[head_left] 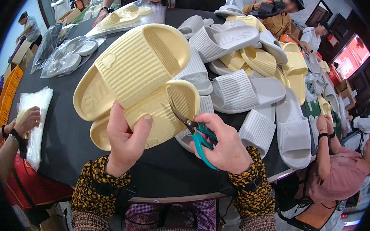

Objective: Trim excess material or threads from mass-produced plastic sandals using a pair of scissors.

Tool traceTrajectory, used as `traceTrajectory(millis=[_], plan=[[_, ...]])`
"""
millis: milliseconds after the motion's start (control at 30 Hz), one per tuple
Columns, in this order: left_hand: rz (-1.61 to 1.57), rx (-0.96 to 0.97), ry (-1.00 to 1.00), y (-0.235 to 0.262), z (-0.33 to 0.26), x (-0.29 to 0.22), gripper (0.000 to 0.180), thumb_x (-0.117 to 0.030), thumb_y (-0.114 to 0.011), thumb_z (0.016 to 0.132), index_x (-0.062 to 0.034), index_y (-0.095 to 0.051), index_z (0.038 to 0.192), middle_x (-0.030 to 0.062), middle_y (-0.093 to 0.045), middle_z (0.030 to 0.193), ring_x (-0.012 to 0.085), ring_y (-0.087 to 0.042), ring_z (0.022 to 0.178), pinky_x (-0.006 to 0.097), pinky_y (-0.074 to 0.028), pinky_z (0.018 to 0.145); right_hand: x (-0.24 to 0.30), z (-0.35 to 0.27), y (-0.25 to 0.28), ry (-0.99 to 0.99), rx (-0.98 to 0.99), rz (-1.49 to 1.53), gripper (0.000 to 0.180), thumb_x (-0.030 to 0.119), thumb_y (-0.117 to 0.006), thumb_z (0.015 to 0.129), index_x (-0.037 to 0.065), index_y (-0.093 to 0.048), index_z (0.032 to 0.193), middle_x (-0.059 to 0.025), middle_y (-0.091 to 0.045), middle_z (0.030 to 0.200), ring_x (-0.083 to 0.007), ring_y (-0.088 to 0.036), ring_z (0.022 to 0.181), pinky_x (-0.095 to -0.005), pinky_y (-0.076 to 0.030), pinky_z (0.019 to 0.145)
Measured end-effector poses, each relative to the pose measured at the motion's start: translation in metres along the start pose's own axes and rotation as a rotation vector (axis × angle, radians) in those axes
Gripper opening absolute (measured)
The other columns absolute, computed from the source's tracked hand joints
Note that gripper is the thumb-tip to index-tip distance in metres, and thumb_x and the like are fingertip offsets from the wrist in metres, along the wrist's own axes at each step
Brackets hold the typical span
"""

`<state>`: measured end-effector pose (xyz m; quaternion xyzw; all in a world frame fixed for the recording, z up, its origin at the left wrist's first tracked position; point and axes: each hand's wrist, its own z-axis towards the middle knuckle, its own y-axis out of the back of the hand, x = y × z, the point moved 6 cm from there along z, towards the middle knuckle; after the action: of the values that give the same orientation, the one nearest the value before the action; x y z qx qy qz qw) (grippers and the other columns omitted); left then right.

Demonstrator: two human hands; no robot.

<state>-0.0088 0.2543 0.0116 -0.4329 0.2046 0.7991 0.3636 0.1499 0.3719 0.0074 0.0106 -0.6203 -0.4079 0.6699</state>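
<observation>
My left hand [126, 141] grips a pair of pale yellow ribbed slide slippers near their lower edge, its thumb lying on the strap. The upper slipper [130, 67] partly overlaps the lower slipper [157, 120], and both are tilted above the table. In my right hand [229, 148] are small scissors [203, 145] with teal handles, my fingers wrapped round them. Their dark blades point up and left, at the opening of the lower slipper. Whether the tips touch anything is too small to tell.
A heap of grey and yellow slippers [250, 87] covers the right of the black table [164, 175]. Bagged slippers [72, 53] and clear plastic bags [40, 123] lie at left. Co-workers' hands [28, 120] are at the left edge; a person in pink [338, 167] sits at right.
</observation>
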Motion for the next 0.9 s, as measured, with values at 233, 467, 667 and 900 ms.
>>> traceTrajectory(millis=[233,467,667,900], plan=[[0.064,0.022,-0.058,0.004,-0.005,-0.001,0.049,0.001,-0.051,0.087,0.0081,-0.035,0.132,0.0125,-0.054,0.118,0.0156,-0.053,0.105,0.028,-0.042,0.090,0.000,0.000,-0.006,-0.007,-0.007,-0.019,0.045,0.008,-0.073,0.075,0.001,-0.050,0.113,-0.0094,-0.061,0.090,-0.0121,-0.061,0.074,-0.0259,-0.050,0.066],[0.068,0.035,-0.030,0.002,-0.007,0.004,0.048,-0.001,-0.054,0.087,0.0077,-0.037,0.131,0.0123,-0.056,0.117,0.0143,-0.054,0.103,0.028,-0.043,0.090,-0.001,-0.001,-0.002,0.021,-0.021,-0.032,0.044,0.008,-0.073,0.076,0.001,-0.049,0.113,-0.0082,-0.060,0.081,-0.0117,-0.059,0.069,-0.0257,-0.049,0.065],[0.054,0.037,-0.037,0.000,-0.005,0.002,0.048,-0.001,-0.054,0.087,0.0086,-0.037,0.131,0.0134,-0.056,0.118,0.0148,-0.054,0.105,0.028,-0.043,0.090,0.001,0.000,-0.002,0.070,-0.033,-0.030,0.044,0.010,-0.072,0.076,0.001,-0.049,0.112,-0.0091,-0.061,0.077,-0.0123,-0.061,0.068,-0.0260,-0.049,0.065],[0.048,0.037,-0.023,0.000,-0.004,0.003,0.048,0.000,-0.053,0.086,0.0088,-0.037,0.131,0.0133,-0.056,0.118,0.0152,-0.054,0.105,0.027,-0.043,0.091,-0.001,-0.001,-0.002,0.074,-0.039,-0.070,0.043,0.010,-0.073,0.077,0.001,-0.049,0.112,-0.0103,-0.063,0.076,-0.0128,-0.062,0.068,-0.0262,-0.049,0.065]])
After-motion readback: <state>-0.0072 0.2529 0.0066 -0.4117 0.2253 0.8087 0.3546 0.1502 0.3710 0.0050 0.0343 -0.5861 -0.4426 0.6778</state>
